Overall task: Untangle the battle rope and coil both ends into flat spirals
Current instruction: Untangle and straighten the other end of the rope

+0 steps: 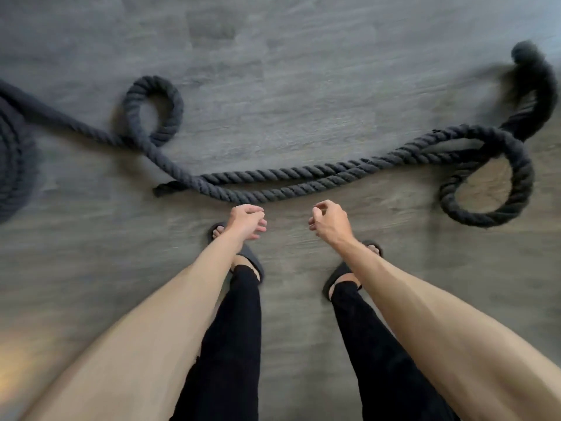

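rope: my dark battle rope [288, 180] is all down on the grey floor [303, 71], strung across the middle of the frame, with two strands running side by side just above my hands
left bit: there's a small loop [151, 110] in the upper left where the rope crosses over itself
right bit: a bigger loop [491, 183] sits at the right, and from it the rope heads up into the upper right corner, too blurry to make out much there
frayed end: [164, 188] pokes out left of centre, right against the doubled strands
left edge: a few curved passes of rope [12, 159], pretty blurred
left hand: [247, 221] hanging just below the rope near centre, fingers [259, 222] loosely curled with nothing in them, not touching the rope
right hand: [329, 221] same deal beside it, fingers [317, 211] slack and curled in, holding nothing
feet: dark slides [252, 262] and black trousers [239, 329], lower centre
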The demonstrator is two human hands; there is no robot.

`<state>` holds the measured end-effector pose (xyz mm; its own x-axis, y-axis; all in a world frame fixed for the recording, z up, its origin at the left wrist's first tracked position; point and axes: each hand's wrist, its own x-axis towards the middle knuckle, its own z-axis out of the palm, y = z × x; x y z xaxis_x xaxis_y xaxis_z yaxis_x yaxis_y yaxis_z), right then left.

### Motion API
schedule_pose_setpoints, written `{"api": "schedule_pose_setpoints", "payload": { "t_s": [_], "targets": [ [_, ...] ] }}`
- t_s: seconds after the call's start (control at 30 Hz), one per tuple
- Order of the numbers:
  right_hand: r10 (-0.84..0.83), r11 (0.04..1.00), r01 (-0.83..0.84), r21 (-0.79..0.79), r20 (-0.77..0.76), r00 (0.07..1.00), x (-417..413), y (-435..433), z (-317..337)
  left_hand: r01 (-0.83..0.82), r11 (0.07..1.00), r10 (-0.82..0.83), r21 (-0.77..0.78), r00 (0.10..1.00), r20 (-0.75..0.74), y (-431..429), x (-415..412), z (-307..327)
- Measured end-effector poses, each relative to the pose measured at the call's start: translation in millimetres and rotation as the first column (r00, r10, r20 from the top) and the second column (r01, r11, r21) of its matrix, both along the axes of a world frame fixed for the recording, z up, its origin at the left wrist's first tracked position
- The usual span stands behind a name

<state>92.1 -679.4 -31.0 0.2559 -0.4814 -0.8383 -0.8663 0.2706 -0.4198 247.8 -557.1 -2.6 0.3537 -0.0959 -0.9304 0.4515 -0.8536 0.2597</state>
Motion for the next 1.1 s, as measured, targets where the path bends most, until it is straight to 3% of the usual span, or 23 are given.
{"api": "schedule_pose_setpoints", "payload": {
  "t_s": [0.23, 0.4, 0.6, 0.7, 0.77, 0.83, 0.93, 1.03, 1.1],
  "targets": [
    [0.264, 0.963, -0.268, -0.039, -0.092, 0.96, 115, 68, -64, -0.133, 0.991, 0.133, 0.012, 0.991, -0.014, 78, 94, -77],
    [0.582, 0.806, -0.587, -0.072, -0.086, 0.809, 173, 107, -154, -0.307, 0.951, 0.306, 0.045, 0.952, 0.021, 119, 146, -169],
    [0.781, 0.534, -0.82, -0.207, -0.252, 0.572, 192, 135, -259, -0.602, 0.798, 0.603, -0.035, 0.798, 0.027, 127, 175, -267],
    [0.779, 0.477, -0.82, -0.315, -0.281, 0.561, 189, 140, -289, -0.716, 0.693, 0.717, -0.081, 0.697, -0.03, 118, 188, -291],
    [0.79, 0.493, -0.8, -0.341, -0.21, 0.576, 183, 135, -289, -0.743, 0.664, 0.742, -0.086, 0.669, -0.041, 113, 190, -292],
    [0.77, 0.598, -0.755, -0.268, -0.066, 0.634, 168, 128, -270, -0.748, 0.656, 0.75, -0.098, 0.661, -0.022, 108, 185, -283],
    [0.688, 0.714, -0.684, -0.151, -0.029, 0.725, 155, 112, -216, -0.728, 0.677, 0.729, -0.11, 0.683, -0.034, 92, 178, -248],
    [0.459, 0.856, -0.475, 0.205, 0.125, 0.88, 168, 76, -154, -0.768, 0.632, 0.754, -0.105, 0.64, -0.144, 69, 174, -206],
    [0.304, 0.797, -0.319, 0.513, 0.115, 0.946, 178, 35, -119, -0.844, 0.521, 0.8, -0.127, 0.535, -0.273, 50, 175, -179]
  ]
}}
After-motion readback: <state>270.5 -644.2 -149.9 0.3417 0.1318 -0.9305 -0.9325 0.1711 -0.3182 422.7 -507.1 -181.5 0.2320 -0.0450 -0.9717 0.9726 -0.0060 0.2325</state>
